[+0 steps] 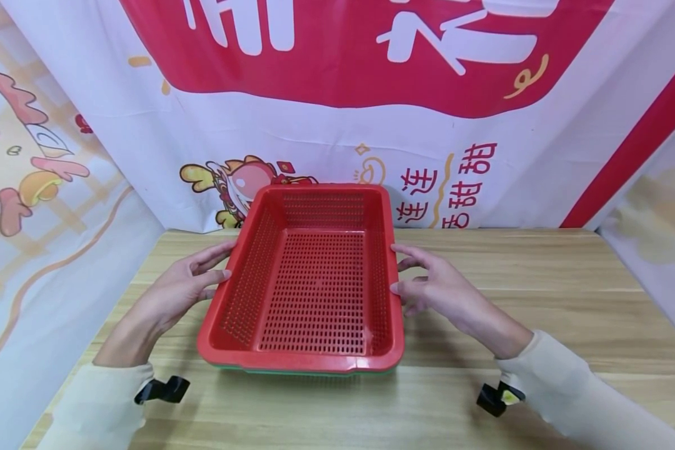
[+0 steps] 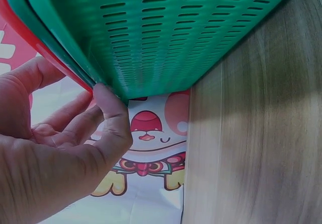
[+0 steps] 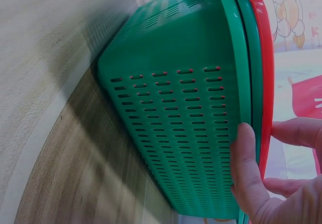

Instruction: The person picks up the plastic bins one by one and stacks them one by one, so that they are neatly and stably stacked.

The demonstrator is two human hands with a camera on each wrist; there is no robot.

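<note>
A stack of plastic baskets stands on the table in front of me. On top is a red basket (image 1: 317, 284) with slotted walls and floor, nothing inside. Beneath it, a green basket (image 2: 166, 38) shows in the left wrist view, and two green rims lie close together under the red one. At the stack's left side my left hand (image 1: 171, 290) grips the rims, with fingertips above and below them. My right hand (image 1: 441, 287) holds the opposite side likewise; in the right wrist view one fingertip (image 3: 245, 138) presses the green rim from below.
The wooden table (image 1: 540, 294) extends to both sides of the stack. Behind it hangs a printed red and white cloth (image 1: 337, 125), close to the baskets' far end. Another printed cloth (image 1: 50, 262) stands along the left edge.
</note>
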